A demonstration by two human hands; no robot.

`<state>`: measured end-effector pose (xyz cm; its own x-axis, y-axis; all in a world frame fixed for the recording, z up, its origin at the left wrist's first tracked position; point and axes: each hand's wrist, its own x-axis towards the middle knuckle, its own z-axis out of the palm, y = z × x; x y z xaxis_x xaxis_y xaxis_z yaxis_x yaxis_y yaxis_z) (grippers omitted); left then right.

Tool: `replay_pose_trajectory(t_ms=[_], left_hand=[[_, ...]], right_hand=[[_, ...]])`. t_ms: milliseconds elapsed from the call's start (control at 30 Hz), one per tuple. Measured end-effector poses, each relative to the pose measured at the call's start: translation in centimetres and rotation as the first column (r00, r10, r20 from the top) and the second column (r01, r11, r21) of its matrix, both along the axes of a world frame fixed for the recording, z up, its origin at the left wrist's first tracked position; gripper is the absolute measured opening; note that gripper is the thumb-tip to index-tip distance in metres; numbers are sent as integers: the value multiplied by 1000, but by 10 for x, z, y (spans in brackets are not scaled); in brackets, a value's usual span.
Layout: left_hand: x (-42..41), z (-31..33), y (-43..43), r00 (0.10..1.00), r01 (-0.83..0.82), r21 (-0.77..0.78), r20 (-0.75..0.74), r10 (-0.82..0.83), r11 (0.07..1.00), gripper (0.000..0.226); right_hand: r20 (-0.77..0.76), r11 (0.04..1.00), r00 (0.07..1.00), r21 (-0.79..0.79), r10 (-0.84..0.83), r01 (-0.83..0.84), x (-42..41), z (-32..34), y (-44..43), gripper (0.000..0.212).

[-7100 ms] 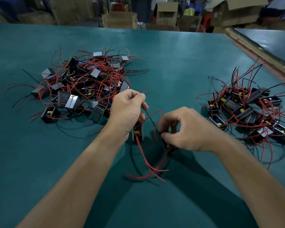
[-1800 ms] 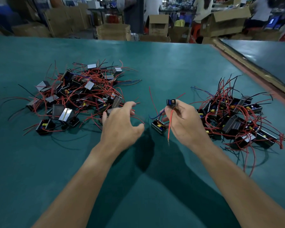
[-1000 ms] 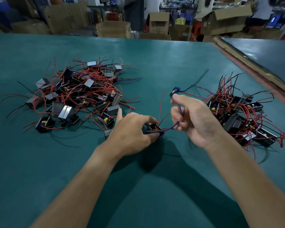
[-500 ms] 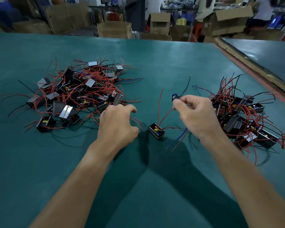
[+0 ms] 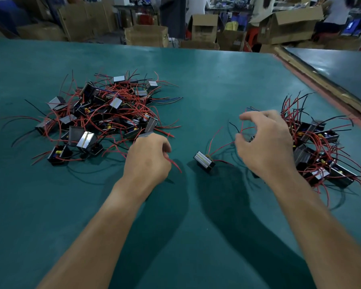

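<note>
Left grip (image 5: 147, 158) pinches a thin red wire (image 5: 176, 166); right grip (image 5: 265, 147) curled, hold unclear. Small black silver-faced block (image 5: 204, 162) lies mid teal table (image 5: 196, 236), between them; its tangled red leads (image 5: 221, 149) may snag and drag it

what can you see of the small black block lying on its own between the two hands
The small black block is a box-shaped part, seemingly plastic, with a shiny silver striped face up and a yellow bit at its far end. It lies skewed on the green table, alone between the left hand and the right hand; neither touches its body. Thin red wires run from it toward the right hand, but whether the fingers hold one is unclear.
</note>
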<state>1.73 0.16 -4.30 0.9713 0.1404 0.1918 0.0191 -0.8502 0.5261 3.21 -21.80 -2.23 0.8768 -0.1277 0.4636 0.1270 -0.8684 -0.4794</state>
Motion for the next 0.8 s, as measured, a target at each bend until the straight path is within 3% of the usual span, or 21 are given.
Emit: replay_pose_trajectory(t_ms=[67, 167, 267, 367, 433, 500, 633, 733, 800], left_hand=[[2, 2, -2, 996, 10, -126, 94, 2, 992, 33], [4, 6, -7, 989, 72, -392, 150, -13, 917, 24], [1, 12, -13, 987, 136, -640, 152, -49, 756, 17], [-3, 18, -19, 977, 210, -807, 189, -97, 552, 18], [-2, 20, -20, 965, 252, -825, 251, -72, 506, 20], [0, 19, -19, 949, 276, -782, 313, -31, 559, 23], [5, 15, -8, 899, 168, -501, 432, 77, 849, 25], [8, 14, 4, 871, 11, -314, 469, 144, 950, 34], [8, 14, 8, 916, -51, -243, 376, 143, 969, 52]], right_hand=[[19, 987, 988, -37, 155, -154, -2, -2, 7, 26], [-184, 943, 934, -79, 305, -323, -7, -8, 17, 21], [-376, 886, 867, -196, 328, -420, -8, -18, 24, 32], [-378, 889, 856, -150, 353, -433, -8, -19, 25, 28], [-414, 903, 850, -129, 326, -410, -7, -18, 22, 24], [-433, 906, 846, -131, 312, -402, -7, -17, 20, 18], [-372, 904, 858, -97, 355, -416, -8, -15, 21, 14], [-187, 920, 909, -52, 372, -388, -7, -14, 21, 21], [-32, 937, 936, 20, 349, -349, -7, -13, 20, 22]])
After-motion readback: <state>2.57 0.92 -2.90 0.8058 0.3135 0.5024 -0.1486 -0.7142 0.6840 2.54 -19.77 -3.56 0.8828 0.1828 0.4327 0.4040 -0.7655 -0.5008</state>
